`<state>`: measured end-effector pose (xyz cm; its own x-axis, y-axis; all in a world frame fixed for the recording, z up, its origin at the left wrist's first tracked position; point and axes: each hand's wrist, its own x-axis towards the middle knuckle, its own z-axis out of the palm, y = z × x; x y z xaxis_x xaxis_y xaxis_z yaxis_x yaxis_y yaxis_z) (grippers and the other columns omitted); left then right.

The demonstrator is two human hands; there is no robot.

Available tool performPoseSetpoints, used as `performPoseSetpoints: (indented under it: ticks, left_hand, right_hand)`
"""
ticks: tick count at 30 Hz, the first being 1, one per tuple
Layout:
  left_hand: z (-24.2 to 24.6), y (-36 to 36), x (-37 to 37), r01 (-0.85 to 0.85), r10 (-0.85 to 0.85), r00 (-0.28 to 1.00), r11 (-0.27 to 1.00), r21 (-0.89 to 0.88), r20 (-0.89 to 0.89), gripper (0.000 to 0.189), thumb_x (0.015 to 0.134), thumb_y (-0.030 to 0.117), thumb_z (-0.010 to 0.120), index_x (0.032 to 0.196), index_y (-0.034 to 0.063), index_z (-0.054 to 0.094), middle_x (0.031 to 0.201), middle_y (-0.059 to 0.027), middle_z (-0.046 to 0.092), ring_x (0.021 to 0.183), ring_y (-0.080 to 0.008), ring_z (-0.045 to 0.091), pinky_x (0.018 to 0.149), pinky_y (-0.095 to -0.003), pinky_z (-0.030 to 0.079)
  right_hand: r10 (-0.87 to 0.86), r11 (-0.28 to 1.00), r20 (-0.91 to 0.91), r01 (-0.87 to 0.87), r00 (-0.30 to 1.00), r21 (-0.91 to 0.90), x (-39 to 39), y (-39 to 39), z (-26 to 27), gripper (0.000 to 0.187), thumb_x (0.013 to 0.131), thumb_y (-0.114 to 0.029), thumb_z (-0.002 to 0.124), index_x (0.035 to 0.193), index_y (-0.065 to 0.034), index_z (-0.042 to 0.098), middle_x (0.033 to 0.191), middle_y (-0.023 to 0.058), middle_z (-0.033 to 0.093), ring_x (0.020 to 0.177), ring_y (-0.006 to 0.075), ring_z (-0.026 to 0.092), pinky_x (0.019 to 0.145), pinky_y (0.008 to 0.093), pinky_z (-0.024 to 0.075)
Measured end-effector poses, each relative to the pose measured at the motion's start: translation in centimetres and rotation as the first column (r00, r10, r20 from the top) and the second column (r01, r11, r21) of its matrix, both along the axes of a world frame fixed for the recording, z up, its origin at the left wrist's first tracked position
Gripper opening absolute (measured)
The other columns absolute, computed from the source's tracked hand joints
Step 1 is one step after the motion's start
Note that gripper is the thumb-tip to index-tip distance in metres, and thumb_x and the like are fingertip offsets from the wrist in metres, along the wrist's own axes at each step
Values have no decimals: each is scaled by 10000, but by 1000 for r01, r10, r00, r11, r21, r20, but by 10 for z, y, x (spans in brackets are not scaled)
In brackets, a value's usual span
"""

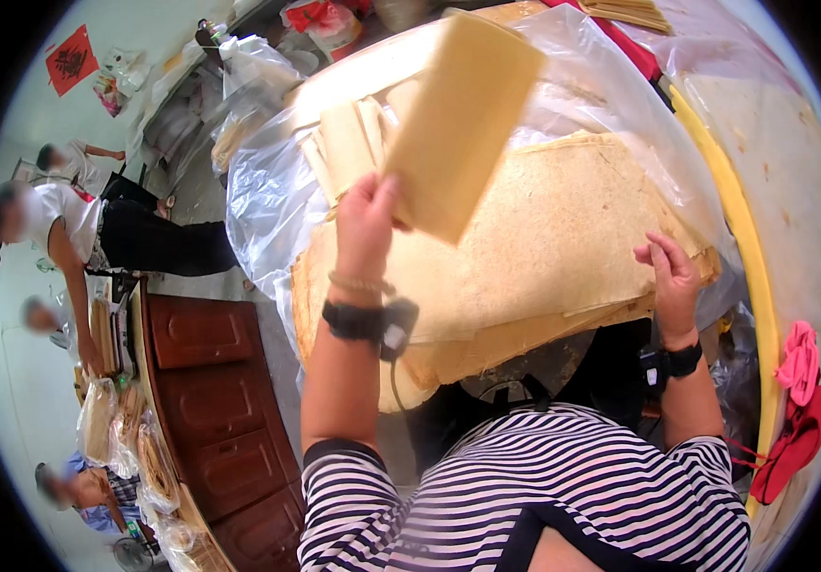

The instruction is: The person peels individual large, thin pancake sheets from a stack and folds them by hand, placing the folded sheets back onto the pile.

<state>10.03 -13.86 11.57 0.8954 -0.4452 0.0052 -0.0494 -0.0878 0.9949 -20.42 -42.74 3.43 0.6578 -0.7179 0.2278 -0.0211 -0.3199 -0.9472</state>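
My left hand (367,222) grips a folded yellowish sheet (466,132) by its lower left corner, holding it up over the stack. The sheet is slightly blurred and hides part of what lies behind it. Below spreads a thick stack of large, thin, rough-surfaced yellowish sheets (524,236) with ragged edges. My right hand (673,275) is over the stack's right end, fingers loosely curled and nothing seen in them. Left of the raised sheet, several folded sheets (344,143) lie on clear plastic film (264,189).
A yellow strip (732,200) edges the pale surface at right, with a pink cloth (800,363) and a red item (796,443) beside it. Brown cabinets (203,400) at left carry bagged sheets (156,457). A person (74,222) reaches toward that counter; other people are beyond.
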Motion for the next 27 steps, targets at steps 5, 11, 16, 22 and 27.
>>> performPoseSetpoints:
  ticks: [5, 11, 16, 22, 27]
  left_hand:
    - [-29, -30, 95, -245, 258, 923, 966, 80, -284, 285, 978, 291, 683, 1091, 32, 643, 944, -62, 688, 715, -215, 706, 610, -367, 605]
    - [-54, -26, 41, -290, -148, 799, 755, 588, 583, 347, 940, 269, 681, 1146, -9, 714, 1099, -215, 733, 983, -357, 719, 870, -414, 571]
    - [-49, -97, -147, 202, -558, 524, 816, 542, 644, 336, 907, 206, 747, 1218, 96, 686, 1243, -136, 690, 1162, -313, 644, 954, -418, 520]
    - [-64, -148, -211, 143, -629, 406, 760, 634, 663, 301, 817, 254, 761, 1069, 120, 664, 1216, -67, 644, 1163, -322, 590, 958, -460, 477]
    - [-68, -155, -208, 127, -595, 294, 800, 586, 748, 160, 827, 243, 729, 876, 116, 645, 999, -70, 667, 911, -310, 658, 786, -427, 541]
  right_hand:
    - [13, 999, -25, -14, 1000, -48, -20, 8, 7, 189, 1016, -46, 583, 1146, 20, 703, 971, 92, 743, 884, 145, 707, 837, 272, 546]
    - [-145, 935, 18, 131, 989, 329, -46, 11, 2, 239, 1051, -122, 557, 1210, 11, 676, 1086, 86, 741, 954, 144, 702, 853, 266, 544]
    - [-235, 706, 110, 91, 966, 703, -74, 16, -5, 339, 1058, -173, 534, 1350, -1, 551, 1225, 117, 679, 1059, 180, 682, 878, 284, 554]
    - [-134, 503, 255, -156, 958, 850, -87, 16, -7, 377, 1047, -174, 544, 1374, 9, 499, 1257, 148, 660, 1104, 219, 673, 916, 330, 561]
    - [-113, 320, 425, -372, 898, 871, -90, 15, -4, 387, 1049, -175, 539, 1390, -1, 482, 1272, 147, 650, 1116, 230, 666, 937, 349, 558]
